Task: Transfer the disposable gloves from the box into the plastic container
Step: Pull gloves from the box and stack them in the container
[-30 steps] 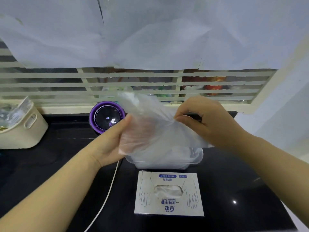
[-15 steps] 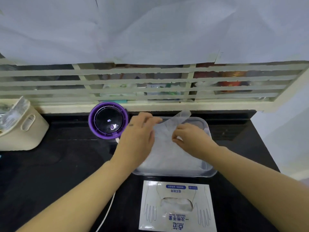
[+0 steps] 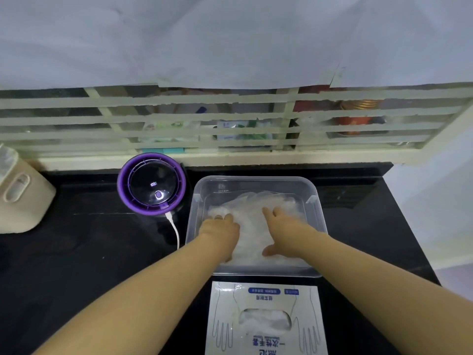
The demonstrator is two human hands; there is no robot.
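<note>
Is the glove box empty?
No, not empty. Clear gloves show through the hole in the box top.

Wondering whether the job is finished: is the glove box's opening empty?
No, clear gloves show through the oval opening of the box in front of the plastic container.

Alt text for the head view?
The left hand and right hand press a pile of disposable gloves down in a clear plastic container on a black counter. The glove box lies nearer the camera, gloves showing in its opening; a purple device stands left of the container.
</note>
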